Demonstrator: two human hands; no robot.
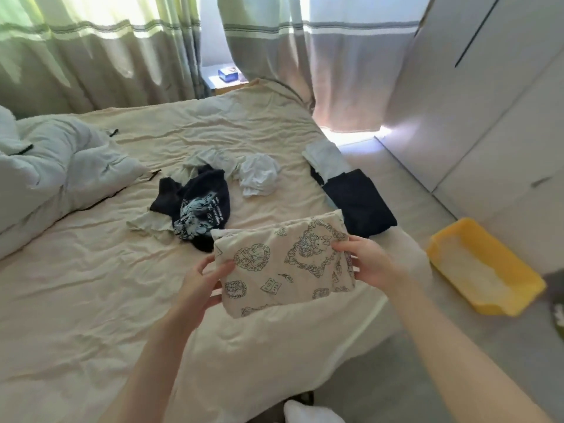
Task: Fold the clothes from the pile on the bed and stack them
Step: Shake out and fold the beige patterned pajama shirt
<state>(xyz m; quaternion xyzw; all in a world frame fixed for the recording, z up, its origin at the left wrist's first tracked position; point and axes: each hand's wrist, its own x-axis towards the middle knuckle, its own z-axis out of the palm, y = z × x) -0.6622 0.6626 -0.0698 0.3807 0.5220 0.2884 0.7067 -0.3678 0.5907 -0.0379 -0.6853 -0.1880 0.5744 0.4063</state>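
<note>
I hold a folded cream garment with dark line drawings above the bed's right side. My left hand grips its left edge and my right hand grips its right edge. Just behind it on the bed lies a folded dark garment, with a folded white one beyond that. The unfolded pile sits mid-bed: a black printed shirt, a pale crumpled piece beside it and a crumpled white garment.
A bunched white duvet fills the bed's left side. A yellow tray stands on the floor to the right, by the white wardrobe. Curtains hang behind the bed, with a small nightstand between them.
</note>
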